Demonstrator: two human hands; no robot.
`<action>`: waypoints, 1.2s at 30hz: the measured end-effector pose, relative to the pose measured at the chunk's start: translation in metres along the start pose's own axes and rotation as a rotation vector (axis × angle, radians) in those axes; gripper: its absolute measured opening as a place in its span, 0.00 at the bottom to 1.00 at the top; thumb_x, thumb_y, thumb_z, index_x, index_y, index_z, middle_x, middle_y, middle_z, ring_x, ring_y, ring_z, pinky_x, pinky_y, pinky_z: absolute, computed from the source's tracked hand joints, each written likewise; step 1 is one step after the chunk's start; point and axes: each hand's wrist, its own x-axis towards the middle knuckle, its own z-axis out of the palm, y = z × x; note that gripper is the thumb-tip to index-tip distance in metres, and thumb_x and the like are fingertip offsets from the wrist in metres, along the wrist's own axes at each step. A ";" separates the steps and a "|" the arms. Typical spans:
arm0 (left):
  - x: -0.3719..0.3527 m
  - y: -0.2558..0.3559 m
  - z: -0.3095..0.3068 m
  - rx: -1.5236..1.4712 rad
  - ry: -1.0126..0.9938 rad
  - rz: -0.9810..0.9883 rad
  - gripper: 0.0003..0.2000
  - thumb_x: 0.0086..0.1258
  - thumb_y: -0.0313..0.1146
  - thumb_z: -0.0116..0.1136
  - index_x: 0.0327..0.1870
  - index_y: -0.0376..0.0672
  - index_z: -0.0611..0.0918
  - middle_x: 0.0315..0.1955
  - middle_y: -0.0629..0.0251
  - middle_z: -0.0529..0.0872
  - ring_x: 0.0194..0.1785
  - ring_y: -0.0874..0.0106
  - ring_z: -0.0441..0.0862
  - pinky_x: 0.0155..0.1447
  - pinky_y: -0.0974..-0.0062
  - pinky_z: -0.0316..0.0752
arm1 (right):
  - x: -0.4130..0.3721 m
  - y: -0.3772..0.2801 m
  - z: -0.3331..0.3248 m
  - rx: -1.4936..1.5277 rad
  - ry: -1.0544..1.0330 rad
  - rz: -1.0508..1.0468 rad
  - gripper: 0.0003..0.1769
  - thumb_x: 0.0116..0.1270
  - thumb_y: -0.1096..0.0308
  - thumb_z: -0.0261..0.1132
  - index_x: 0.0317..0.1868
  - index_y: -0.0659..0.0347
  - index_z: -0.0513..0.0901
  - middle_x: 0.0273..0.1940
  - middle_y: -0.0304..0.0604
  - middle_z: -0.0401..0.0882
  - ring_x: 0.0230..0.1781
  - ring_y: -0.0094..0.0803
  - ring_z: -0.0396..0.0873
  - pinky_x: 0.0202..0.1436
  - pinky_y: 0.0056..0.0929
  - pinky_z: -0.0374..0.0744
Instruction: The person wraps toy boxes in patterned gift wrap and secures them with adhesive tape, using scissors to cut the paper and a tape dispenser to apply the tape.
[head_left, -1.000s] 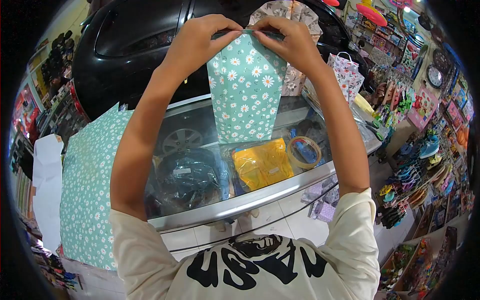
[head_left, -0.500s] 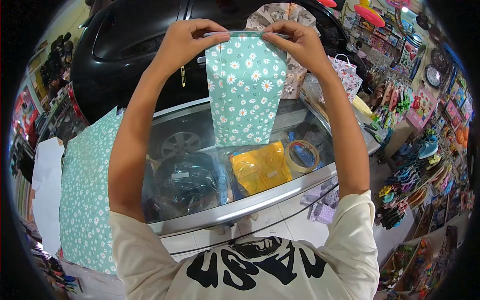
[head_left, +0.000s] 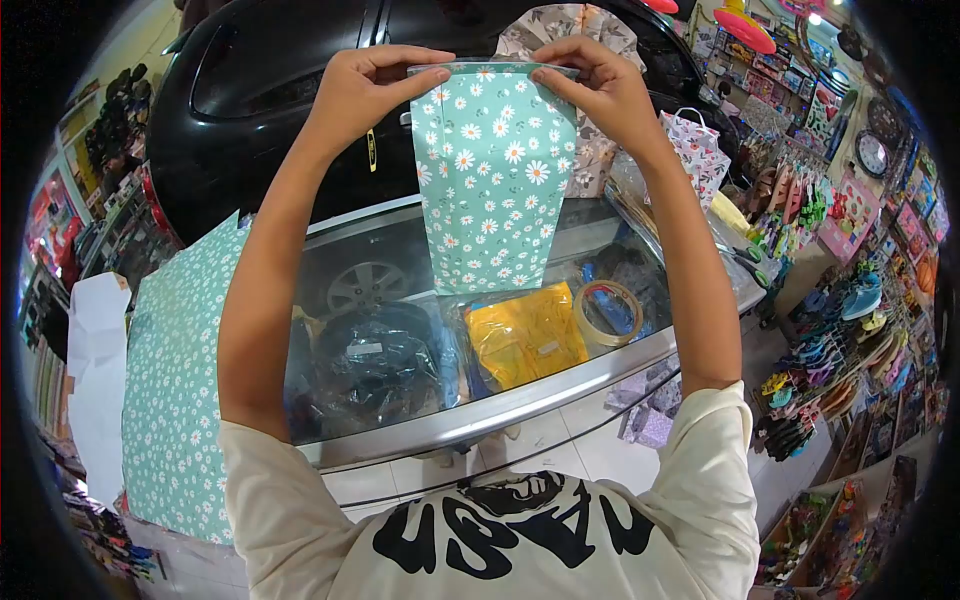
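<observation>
Daisies cover the folded paper (head_left: 495,185), which both hands hold up by its far edge, its lower end over the glass of the counter (head_left: 400,427) and just beyond the yellow pack (head_left: 527,335). The left hand (head_left: 372,88) pinches that edge near its left corner between thumb and fingers; the right hand (head_left: 597,88) pinches it near the right corner. Glass shows between each forearm and the paper's sides, and the counter's metal rim runs well apart from the lower end. One roll of tape (head_left: 637,315) lies right of the pack, near the rim. Two small white labels, on the pack and on the dark bundle (head_left: 375,365) to its left, are too small to read. Large black lettering on the shirt (head_left: 520,525) is too distorted to read surely. One pair of scissors (head_left: 752,262) lies beyond the right forearm; one daisy sheet (head_left: 180,390) spreads left of the left arm.
</observation>
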 end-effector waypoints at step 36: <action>0.003 0.005 -0.018 -0.060 -0.223 -0.214 0.13 0.59 0.33 0.65 0.45 0.42 0.84 0.38 0.64 0.86 0.43 0.76 0.82 0.52 0.79 0.75 | 0.009 -0.017 -0.022 -0.001 -0.279 0.188 0.10 0.62 0.68 0.66 0.43 0.63 0.84 0.40 0.38 0.84 0.41 0.21 0.80 0.48 0.19 0.77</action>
